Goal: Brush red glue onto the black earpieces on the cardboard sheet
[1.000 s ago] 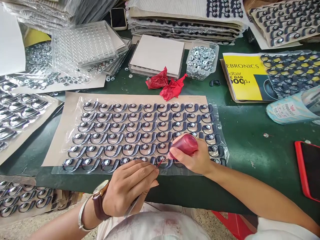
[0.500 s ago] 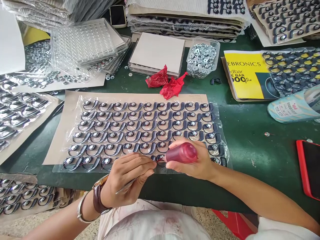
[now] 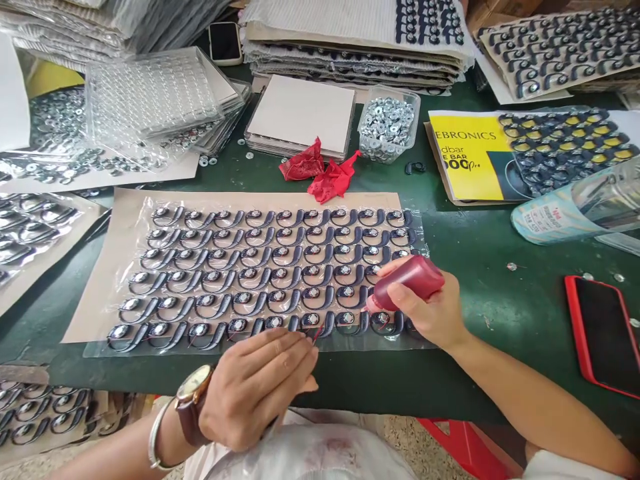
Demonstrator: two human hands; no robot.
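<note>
Looking down on a dark green table (image 3: 480, 280), glossy and scuffed, and onto brown card (image 3: 103, 280) under a crinkled clear plastic sheet (image 3: 95, 349) with rows of curved black parts (image 3: 247, 300), lying flat before the body. Coming in low with the left hand (image 3: 257, 387), back upward, fingers pressed together around a thin metal tool (image 3: 273, 425) mostly hidden under the palm. Reaching in from the right with the right hand (image 3: 435, 310), wrapped around a smooth red squeeze bottle (image 3: 410, 283), tilted nozzle-down to the left over the sheet's lower rows. Spotting a yellow printed card (image 3: 470, 180) beyond, reading "EBRONICS" and "BAR", then a black phone (image 3: 600, 333) in a red case at far right. Past the sheet, catching a clear plastic tub (image 3: 417, 123) of shiny metal washers (image 3: 387, 120) and crumpled red scraps (image 3: 335, 180). Lastly, at the left fingertips, picking out a thin red wire (image 3: 318, 333)
</note>
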